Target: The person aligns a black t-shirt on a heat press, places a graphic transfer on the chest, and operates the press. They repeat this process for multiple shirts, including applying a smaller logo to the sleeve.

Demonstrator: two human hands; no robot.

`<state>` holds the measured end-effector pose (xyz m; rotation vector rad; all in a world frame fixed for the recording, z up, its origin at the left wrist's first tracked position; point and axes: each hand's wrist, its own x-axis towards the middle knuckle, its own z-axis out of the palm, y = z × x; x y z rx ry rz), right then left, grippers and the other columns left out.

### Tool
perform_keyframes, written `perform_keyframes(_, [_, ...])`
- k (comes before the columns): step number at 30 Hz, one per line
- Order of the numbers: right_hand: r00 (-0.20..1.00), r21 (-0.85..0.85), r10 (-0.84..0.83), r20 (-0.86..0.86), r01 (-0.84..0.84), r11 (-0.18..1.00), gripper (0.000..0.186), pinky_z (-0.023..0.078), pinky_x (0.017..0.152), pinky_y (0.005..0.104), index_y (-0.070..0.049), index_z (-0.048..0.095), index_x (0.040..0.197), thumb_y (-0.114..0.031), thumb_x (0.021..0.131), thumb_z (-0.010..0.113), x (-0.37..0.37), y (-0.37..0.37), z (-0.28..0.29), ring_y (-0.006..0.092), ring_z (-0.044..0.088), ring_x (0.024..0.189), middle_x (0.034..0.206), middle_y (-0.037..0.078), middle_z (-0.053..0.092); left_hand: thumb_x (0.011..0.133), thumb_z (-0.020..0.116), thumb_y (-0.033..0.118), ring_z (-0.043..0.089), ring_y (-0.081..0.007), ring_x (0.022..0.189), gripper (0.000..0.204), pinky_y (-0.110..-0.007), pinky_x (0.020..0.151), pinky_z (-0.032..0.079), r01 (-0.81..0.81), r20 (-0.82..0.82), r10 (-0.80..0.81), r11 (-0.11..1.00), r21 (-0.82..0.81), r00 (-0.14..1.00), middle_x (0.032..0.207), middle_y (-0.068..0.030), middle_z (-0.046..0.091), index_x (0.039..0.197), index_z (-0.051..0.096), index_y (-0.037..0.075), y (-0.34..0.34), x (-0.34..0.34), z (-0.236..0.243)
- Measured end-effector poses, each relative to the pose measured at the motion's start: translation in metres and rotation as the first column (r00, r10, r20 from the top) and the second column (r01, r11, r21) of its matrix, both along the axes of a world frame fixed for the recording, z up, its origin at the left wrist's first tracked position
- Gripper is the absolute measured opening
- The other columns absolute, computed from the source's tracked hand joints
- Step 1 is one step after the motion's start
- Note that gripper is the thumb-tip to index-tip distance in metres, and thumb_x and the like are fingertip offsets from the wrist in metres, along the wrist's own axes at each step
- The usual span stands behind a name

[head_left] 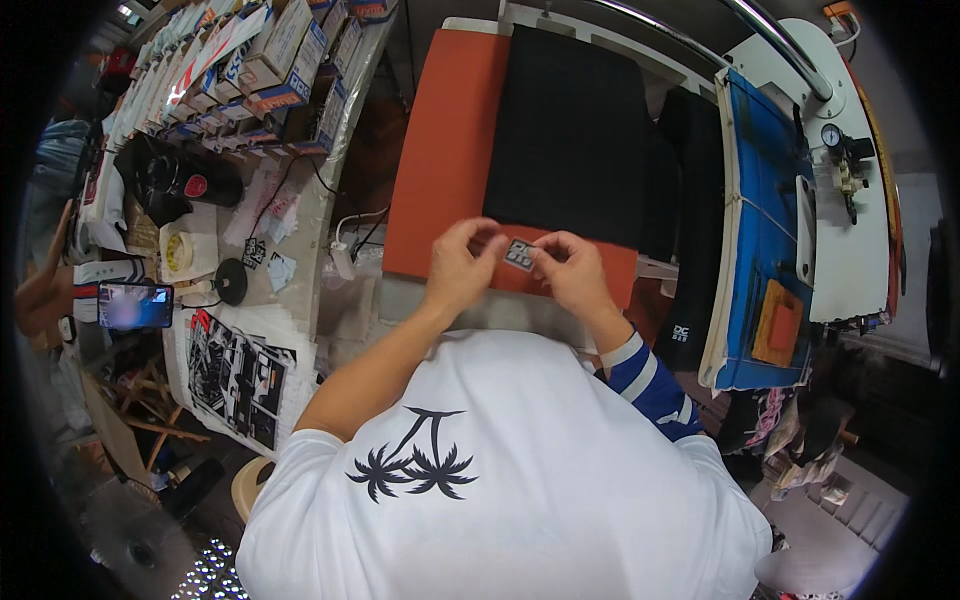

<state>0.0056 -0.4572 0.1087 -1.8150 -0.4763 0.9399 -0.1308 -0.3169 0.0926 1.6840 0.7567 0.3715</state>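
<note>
Between my hands is a small grey square transfer sheet (519, 254) with a white printed design. My right hand (570, 272) pinches its right edge between thumb and fingertips. Close to its left side, my left hand (463, 262) is curled with thumb and fingers drawn together; whether anything is in them is too small and blurred to tell. Both hands are over the near edge of an orange pad (440, 150). A black cloth (570, 130) lies flat on that pad, just beyond my fingers, its right part hanging down the side.
At the right stands a blue board (750, 230) bearing a small orange block (778, 325), beside a white machine with a pressure gauge (831, 135). Boxes (280, 60) crowd the left table, with a phone (135, 305) and printed sheets (240, 375) nearer. Another black cloth (680, 325) hangs right.
</note>
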Motion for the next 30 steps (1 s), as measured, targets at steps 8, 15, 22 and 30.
perform_keyframes(8, [0.978, -0.064, -0.113, 0.176, 0.126, 0.990, 0.012, 0.050, 0.060, 0.0252, 0.001, 0.073, 0.099, -0.008, 0.093, 0.074, 0.054, 0.002, -0.005, 0.0088, 0.064, 0.066, 0.078, 0.005, 0.072, 0.088, 0.072, 0.014, 0.055, -0.0296, 0.121, 0.037, -0.046, 0.100, 0.040, 0.145, -0.117, -0.087, 0.484, 0.863, 0.989, 0.128, -0.0091, 0.063, 0.124, 0.071, 0.006, 0.033, 0.011, -0.034])
perform_keyframes(15, [0.969, -0.123, -0.024, 0.246, 0.056, 0.991, 0.019, 0.048, 0.058, 0.0227, 0.002, 0.073, 0.107, -0.012, 0.094, 0.074, 0.072, 0.021, -0.006, 0.0074, 0.063, 0.067, 0.081, 0.003, 0.071, 0.088, 0.070, 0.013, 0.054, -0.0305, 0.129, 0.028, -0.050, 0.108, 0.037, 0.175, -0.093, -0.199, 0.447, 0.878, 0.976, 0.131, -0.0079, 0.066, 0.115, 0.074, 0.008, 0.045, 0.016, -0.032])
perform_keyframes(22, [0.730, -0.101, 0.061, 0.681, 0.010, 0.995, 0.029, 0.055, 0.070, 0.0348, 0.003, 0.071, 0.112, -0.017, 0.092, 0.075, 0.088, 0.061, -0.010, 0.0209, 0.069, 0.081, 0.101, 0.012, 0.072, 0.084, 0.072, 0.007, 0.056, -0.0269, 0.127, 0.016, -0.050, 0.111, 0.034, 0.350, -0.130, -0.374, 0.611, 0.710, 0.918, 0.125, -0.0041, 0.070, 0.100, 0.075, 0.009, 0.088, 0.031, -0.026])
perform_keyframes(30, [0.612, -0.493, 0.253, 0.750, 0.262, 0.829, 0.085, 0.018, 0.125, 0.0573, -0.007, 0.023, 0.164, -0.060, 0.103, 0.048, 0.120, -0.044, -0.060, 0.0440, 0.018, 0.157, 0.169, 0.027, 0.017, 0.081, 0.081, 0.015, 0.050, -0.0285, 0.138, 0.030, -0.052, 0.121, 0.025, 0.274, -0.019, -0.416, 0.564, 0.779, 0.909, 0.131, -0.0043, 0.068, 0.109, 0.071, 0.011, 0.103, 0.041, -0.034])
